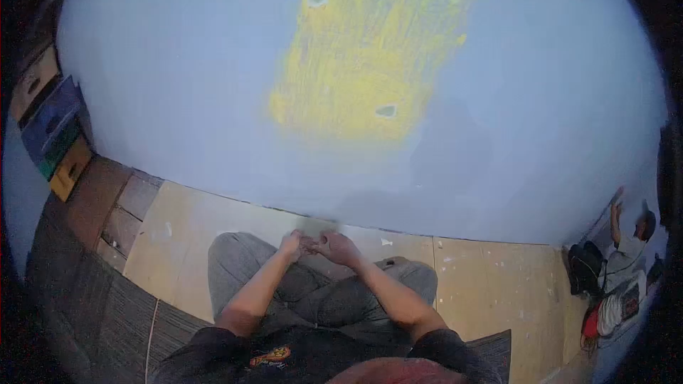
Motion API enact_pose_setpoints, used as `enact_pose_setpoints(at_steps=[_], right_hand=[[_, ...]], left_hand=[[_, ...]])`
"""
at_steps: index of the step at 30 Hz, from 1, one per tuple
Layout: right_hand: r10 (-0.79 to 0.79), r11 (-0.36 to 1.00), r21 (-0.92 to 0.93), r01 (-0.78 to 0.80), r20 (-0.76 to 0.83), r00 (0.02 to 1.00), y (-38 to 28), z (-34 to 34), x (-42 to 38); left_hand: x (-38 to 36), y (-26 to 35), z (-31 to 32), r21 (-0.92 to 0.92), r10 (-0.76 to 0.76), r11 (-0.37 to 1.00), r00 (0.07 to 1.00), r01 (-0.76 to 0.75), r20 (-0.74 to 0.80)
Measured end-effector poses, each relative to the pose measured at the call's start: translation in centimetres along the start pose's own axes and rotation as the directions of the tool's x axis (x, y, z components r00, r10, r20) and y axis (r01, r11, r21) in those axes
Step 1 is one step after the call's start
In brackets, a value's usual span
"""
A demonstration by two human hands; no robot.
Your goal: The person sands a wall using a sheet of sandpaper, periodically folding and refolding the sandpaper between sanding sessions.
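My left hand [293, 244] and my right hand [339, 247] are close together in front of my crossed legs, their fingers meeting or nearly meeting. The fingers are curled, and anything between them is too small and blurred to make out. Just beyond the hands is the foot of a pale blue wall [213, 99]. Higher on that wall is a large rough yellow patch [363, 57] with two small greyish spots in it. Grey trousers [238, 263] cover my legs on the light boards.
Light boards [491, 277] run along the wall's foot. Stacked coloured boxes [53, 114] stand at the far left, beside brown and dark floor covering [78, 299]. At the right edge another person [629, 249] is near a black bag [585, 268] and red and white items [605, 316].
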State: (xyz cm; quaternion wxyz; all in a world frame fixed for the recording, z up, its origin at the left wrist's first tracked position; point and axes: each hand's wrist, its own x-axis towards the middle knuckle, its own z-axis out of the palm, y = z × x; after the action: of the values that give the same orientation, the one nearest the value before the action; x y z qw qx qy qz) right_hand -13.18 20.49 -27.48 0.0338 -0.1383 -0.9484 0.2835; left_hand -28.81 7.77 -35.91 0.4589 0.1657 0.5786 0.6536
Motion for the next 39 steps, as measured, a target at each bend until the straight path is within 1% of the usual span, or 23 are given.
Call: enact_pose_setpoints(at_steps=[1, 2, 5, 6, 9, 10, 13, 14, 17, 18, 19, 20, 21, 22, 25, 26, 29, 30, 33, 34, 37, 38, 39], right_hand=[[-0.076, 0.996, -0.051, 0.075, -0.010, 0.997, -1.2, -0.8, -0.6], [-0.151, 0.983, -0.105, 0.149, -0.016, 0.988, -2.0, -1.3, -1.0], [-0.365, 0.907, -0.238, 0.348, -0.028, 0.931, 0.9, 2.1, -0.4], [-0.402, 0.906, -0.191, 0.379, -0.104, 0.910, 0.2, 2.4, -1.3], [-0.446, 0.846, -0.392, 0.361, -0.151, 0.882, 0.4, 2.8, -1.2], [-0.519, 0.826, -0.379, 0.417, -0.222, 0.826, -0.2, 1.9, -1.7], [-0.569, 0.790, -0.426, 0.441, -0.242, 0.786, -0.8, 1.3, -2.6], [-0.659, 0.744, -0.411, 0.528, -0.317, 0.682, -0.4, 1.4, -2.5], [-0.550, 0.778, -0.455, 0.433, -0.159, 0.820, 2.2, 3.7, -2.3], [-0.520, 0.838, -0.299, 0.457, -0.179, 0.835, -0.9, 1.6, -3.5], [-0.528, 0.833, -0.307, 0.460, -0.195, 0.826, -0.4, 2.2, -3.5], [-0.536, 0.829, -0.317, 0.461, -0.212, 0.817, -0.5, 2.4, -3.6], [-0.511, 0.850, -0.279, 0.447, -0.232, 0.828, -0.4, 2.6, -3.8], [-0.485, 0.870, -0.239, 0.432, -0.253, 0.837, -0.3, 2.8, -4.0], [-0.465, 0.882, -0.099, 0.462, -0.348, 0.814, -4.8, -1.3, -6.2], [-0.464, 0.884, -0.162, 0.438, -0.402, 0.790, -4.6, -0.9, -5.6], [-0.491, 0.869, -0.188, 0.458, -0.431, 0.757, -4.6, -0.5, -5.5], [-0.500, 0.859, -0.143, 0.491, -0.441, 0.745, -5.9, -1.4, -6.1], [-0.550, 0.832, -0.213, 0.512, -0.438, 0.712, -5.4, -0.4, -5.6], [-0.545, 0.836, -0.205, 0.509, -0.428, 0.721, -5.4, -0.4, -5.8], [-0.484, 0.875, -0.244, 0.419, -0.480, 0.731, -6.1, 0.0, -5.2], [-0.453, 0.889, -0.218, 0.404, -0.558, 0.695, -5.7, 0.7, -4.0], [-0.506, 0.863, -0.260, 0.434, -0.481, 0.717, -6.0, 0.3, -3.9]], left_hand=[[-0.3, 0.1, 0.5, -0.171, -0.087, 0.982, 0.996, 0.082, -0.025], [-1.0, 0.8, 1.2, -0.342, -0.173, 0.928, 0.984, 0.146, -0.049], [1.1, -1.6, -0.1, -0.494, -0.217, 0.853, 0.976, 0.170, -0.039], [3.9, -4.5, -2.1, -0.548, -0.222, 0.800, 0.969, 0.243, 0.106], [2.8, -4.0, -2.3, -0.488, -0.130, 0.856, 0.985, 0.169, 0.114], [1.1, -2.0, -0.3, -0.590, -0.179, 0.790, 0.983, 0.163, 0.032], [0.5, -1.6, -0.2, -0.649, -0.222, 0.752, 0.971, 0.114, -0.086], [-1.2, -0.6, 0.3, -0.653, -0.151, 0.754, 0.985, 0.062, -0.080], [-0.7, -1.6, -0.5, -0.661, -0.157, 0.746, 0.986, 0.083, -0.053], [-0.4, -1.9, -0.8, -0.633, -0.111, 0.769, 0.994, 0.089, 0.004], [-0.2, -2.1, -1.0, -0.604, -0.065, 0.792, 0.996, 0.089, 0.062], [-1.5, -0.5, 0.0, -0.632, -0.109, 0.770, 0.994, 0.091, 0.010], [-2.7, 0.6, 1.1, -0.660, -0.156, 0.745, 0.987, 0.092, -0.039], [-1.2, -0.9, 0.2, -0.664, -0.094, 0.743, 0.995, 0.084, 0.022], [-3.7, 0.9, 2.4, -0.614, -0.066, 0.786, 0.997, 0.068, 0.026], [-3.4, 0.5, 2.3, -0.573, 0.009, 0.819, 0.999, 0.020, 0.047], [-2.9, 0.3, 1.9, -0.565, -0.066, 0.819, 0.995, 0.097, 0.075], [-3.4, 0.2, 2.1, -0.580, -0.056, 0.813, 0.998, 0.053, 0.012], [-2.7, -1.1, 1.0, -0.625, 0.029, 0.778, 0.990, 0.064, 0.138], [-2.0, -1.8, 0.6, -0.603, -0.012, 0.793, 0.991, 0.089, 0.130], [-3.5, -1.1, 0.6, -0.552, -0.032, 0.834, 0.999, 0.024, -0.003], [-3.2, -1.9, 0.0, -0.456, 0.125, 0.886, 0.991, -0.088, 0.053], [-0.9, -5.1, -1.3, -0.335, 0.211, 0.921, 0.977, -0.199, -0.002]])
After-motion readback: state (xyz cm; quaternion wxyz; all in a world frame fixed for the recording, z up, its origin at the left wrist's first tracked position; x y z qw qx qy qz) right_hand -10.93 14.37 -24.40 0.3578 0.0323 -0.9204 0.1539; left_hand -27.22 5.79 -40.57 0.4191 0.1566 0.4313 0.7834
